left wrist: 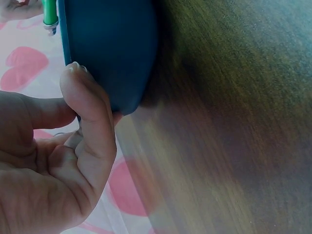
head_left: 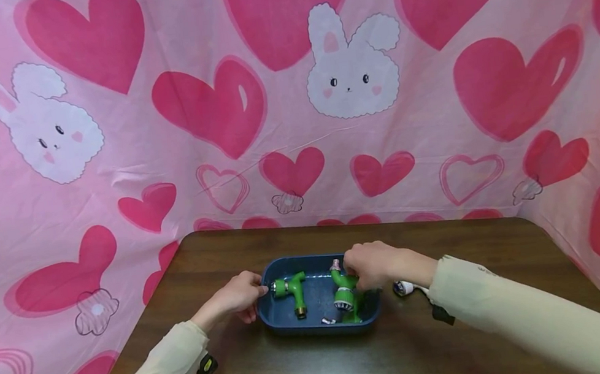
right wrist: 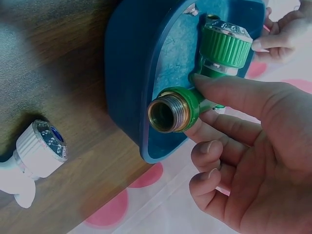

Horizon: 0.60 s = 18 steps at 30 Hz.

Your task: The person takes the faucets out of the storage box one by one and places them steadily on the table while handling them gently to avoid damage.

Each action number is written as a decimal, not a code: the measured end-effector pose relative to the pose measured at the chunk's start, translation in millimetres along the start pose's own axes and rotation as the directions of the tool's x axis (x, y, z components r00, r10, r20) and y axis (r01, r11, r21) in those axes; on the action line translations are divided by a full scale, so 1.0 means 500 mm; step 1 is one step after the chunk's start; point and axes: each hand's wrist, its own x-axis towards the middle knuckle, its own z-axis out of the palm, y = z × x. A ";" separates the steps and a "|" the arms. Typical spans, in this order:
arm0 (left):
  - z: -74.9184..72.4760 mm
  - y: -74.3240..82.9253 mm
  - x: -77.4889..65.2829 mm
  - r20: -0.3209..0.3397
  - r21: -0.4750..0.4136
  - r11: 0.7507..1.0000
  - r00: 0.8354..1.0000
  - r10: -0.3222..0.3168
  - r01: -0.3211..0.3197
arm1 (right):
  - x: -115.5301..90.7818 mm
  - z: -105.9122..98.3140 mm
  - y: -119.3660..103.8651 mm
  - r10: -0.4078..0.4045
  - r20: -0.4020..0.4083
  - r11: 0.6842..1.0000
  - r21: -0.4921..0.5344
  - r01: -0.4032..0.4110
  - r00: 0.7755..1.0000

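A blue plastic tub [head_left: 322, 329] sits on the table. My left hand [head_left: 241, 295] pinches its left rim, thumb on one side and fingers on the other. At the right end of the tub, my right hand [head_left: 376, 263] holds a green water tap [head_left: 344, 299] between thumb and fingers. The right wrist view shows the tap's ribbed knob [right wrist: 225, 48] and brass-coloured threaded end [right wrist: 168, 113] near the rim. Another green tap [head_left: 296, 291] lies in the tub's left half. More green [head_left: 368, 304] shows under my right hand, partly hidden.
A white tap [head_left: 403, 288] with a ribbed knob lies on the table right of the tub, partly behind my right forearm. A small shiny piece [head_left: 328, 321] lies on the tub floor. Pink heart-and-rabbit cloth [head_left: 287, 120] hangs behind and beside the brown table [head_left: 299, 372].
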 end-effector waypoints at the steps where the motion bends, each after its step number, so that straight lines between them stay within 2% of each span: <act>1: 0.000 0.000 0.000 0.000 0.001 1.000 1.000 -0.001 0.001 | -0.001 -0.001 0.000 0.002 0.001 1.000 0.004 -0.002 1.000; 18: -0.002 0.000 0.003 0.004 0.003 1.000 1.000 -0.008 0.008 | -0.013 -0.004 0.009 0.006 -0.001 0.999 0.043 -0.006 1.000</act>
